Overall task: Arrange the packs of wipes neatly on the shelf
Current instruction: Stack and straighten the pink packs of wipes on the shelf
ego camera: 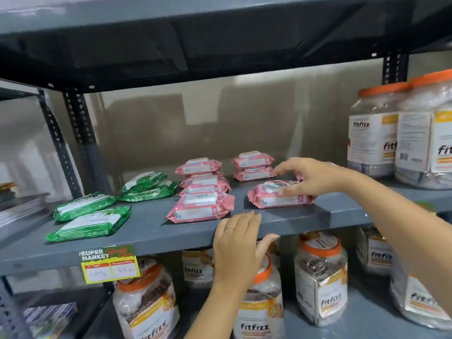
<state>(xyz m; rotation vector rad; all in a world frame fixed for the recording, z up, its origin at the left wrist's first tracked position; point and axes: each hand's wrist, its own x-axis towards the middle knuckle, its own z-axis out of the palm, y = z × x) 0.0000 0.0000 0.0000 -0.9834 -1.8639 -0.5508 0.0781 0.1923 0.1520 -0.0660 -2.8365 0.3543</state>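
1. Shelf [156,231] of grey metal carries the packs of wipes; its front edge has a yellow and green price tag [108,264] at the left.
2. Right hand [310,177] reaches in from the right and lies on top of a single pink pack [269,200] near the front of the shelf. The fingers are bent down over the pack's white lid and touch it, but I cannot tell if they really grip it.
3. Left hand [236,243] is spread wide and holds nothing. Its fingertips are at the front edge of the shelf, just in front of the gap between the pink packs.
4. Left of the single pack stands a row of pink packs [203,189], one behind the other, some stacked; the nearest one lies flat close to the edge.
5. Behind the single pack is a stack of two pink packs [253,166] near the back wall.
6. Green packs [97,211] lie on the left part of the shelf, four in all, somewhat tilted and not in line.
7. Large jars with orange lids [381,128] stand at the right end, and more of them on the shelf below.
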